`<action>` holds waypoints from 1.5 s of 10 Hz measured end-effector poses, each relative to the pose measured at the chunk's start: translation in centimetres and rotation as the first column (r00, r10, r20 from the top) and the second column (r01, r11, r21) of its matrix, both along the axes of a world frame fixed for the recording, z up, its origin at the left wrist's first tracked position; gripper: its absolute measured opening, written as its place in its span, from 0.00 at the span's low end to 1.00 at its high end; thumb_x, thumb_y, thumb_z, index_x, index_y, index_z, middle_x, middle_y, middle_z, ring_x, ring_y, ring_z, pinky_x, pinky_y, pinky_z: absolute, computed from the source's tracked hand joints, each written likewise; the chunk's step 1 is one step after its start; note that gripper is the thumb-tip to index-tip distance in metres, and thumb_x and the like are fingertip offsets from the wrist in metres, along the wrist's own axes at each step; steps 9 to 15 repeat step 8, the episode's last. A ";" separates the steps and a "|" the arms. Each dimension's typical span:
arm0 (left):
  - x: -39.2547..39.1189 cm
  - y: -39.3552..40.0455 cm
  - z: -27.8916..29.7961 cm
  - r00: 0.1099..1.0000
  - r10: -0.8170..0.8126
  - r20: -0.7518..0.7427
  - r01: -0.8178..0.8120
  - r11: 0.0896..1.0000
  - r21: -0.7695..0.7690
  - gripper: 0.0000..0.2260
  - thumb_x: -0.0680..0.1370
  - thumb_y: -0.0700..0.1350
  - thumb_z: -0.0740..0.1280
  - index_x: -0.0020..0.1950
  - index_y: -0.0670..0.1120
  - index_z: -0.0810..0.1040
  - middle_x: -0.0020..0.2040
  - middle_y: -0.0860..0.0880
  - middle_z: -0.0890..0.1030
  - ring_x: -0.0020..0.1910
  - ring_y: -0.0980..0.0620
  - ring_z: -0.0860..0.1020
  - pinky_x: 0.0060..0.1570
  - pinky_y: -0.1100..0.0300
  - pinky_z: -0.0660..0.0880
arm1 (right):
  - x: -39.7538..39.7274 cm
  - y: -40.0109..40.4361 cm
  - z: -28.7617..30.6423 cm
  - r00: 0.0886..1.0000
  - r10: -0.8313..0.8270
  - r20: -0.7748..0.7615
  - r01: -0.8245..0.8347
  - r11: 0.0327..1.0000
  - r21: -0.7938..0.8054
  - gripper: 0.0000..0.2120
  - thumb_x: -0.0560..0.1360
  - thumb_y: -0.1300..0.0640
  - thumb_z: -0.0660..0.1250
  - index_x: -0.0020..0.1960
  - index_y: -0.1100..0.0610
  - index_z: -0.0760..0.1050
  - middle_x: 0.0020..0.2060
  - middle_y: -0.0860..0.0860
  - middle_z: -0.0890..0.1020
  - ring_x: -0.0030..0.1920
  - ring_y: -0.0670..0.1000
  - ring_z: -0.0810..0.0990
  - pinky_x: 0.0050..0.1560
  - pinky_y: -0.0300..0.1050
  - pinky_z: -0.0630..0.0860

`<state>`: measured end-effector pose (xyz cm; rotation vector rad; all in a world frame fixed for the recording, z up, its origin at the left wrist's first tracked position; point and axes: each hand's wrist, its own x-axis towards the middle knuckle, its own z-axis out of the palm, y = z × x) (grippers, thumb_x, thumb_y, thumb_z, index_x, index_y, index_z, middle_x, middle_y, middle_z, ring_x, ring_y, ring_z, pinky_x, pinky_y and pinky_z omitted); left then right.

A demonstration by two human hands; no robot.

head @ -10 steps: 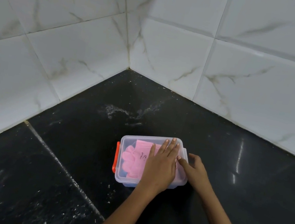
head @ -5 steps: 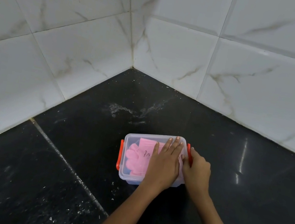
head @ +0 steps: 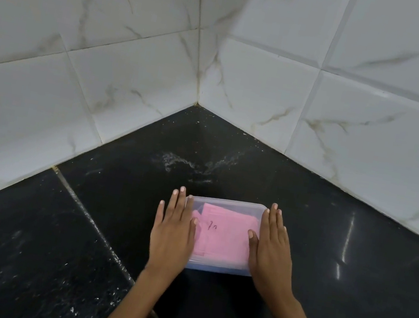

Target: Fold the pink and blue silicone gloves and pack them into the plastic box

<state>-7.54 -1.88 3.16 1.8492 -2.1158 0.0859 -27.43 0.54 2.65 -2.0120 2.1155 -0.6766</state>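
Clear rectangular plastic box (head: pixel 217 265) sits on the black polished stone surface (head: pixel 349 281), near the corner where two white marble-patterned tiled walls (head: pixel 136 61) meet. Its translucent lid (head: pixel 225 206) is on, lying flat across the top.

Folded pink silicone glove (head: pixel 225 238) visible through the lid, lying flat and filling most of the box; a small dark mark shows on its upper face. Blue glove: only a bluish tint along the near lower edge of the box; cannot tell whether that is the glove or the plastic itself.

Left hand (head: pixel 172 233) lies flat, palm down, over the left end of the box, fingers (head: pixel 179 204) extended and together, pointing away from the person. Right hand (head: pixel 271 254) mirrors it over the right end. Neither hand is curled round anything; both rest open on the lid and end walls, thumbs lying inward on the lid.

Judgement: the symmetric placement suits pressing both ends down evenly, so the lid seats level rather than rocking up on one side. Any side clips are hidden under the palms, so whether they are latched cannot be told.

Judgement: packing appears essentially complete; what remains is confirming the closure.
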 end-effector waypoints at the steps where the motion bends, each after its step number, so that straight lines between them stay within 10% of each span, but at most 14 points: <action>1: 1.1 -0.2 -0.4 0.991 -0.065 -0.113 0.073 0.995 0.068 0.24 0.82 0.52 0.43 0.77 0.47 0.45 0.78 0.51 0.44 0.75 0.57 0.40 0.73 0.59 0.38 | 0.2 -0.3 -0.1 0.999 -0.012 -0.040 0.011 1.000 -0.024 0.32 0.77 0.42 0.36 0.75 0.59 0.46 0.74 0.50 0.45 0.75 0.48 0.44 0.75 0.44 0.45; 15: 2.0 -6.3 -0.4 0.999 -0.037 -0.028 0.038 0.997 0.062 0.23 0.83 0.50 0.43 0.77 0.46 0.46 0.78 0.47 0.48 0.77 0.51 0.44 0.74 0.54 0.42 | 1.5 -6.2 0.7 0.991 -0.005 -0.132 0.006 1.000 0.007 0.28 0.81 0.45 0.44 0.76 0.58 0.47 0.77 0.52 0.50 0.77 0.50 0.48 0.75 0.50 0.45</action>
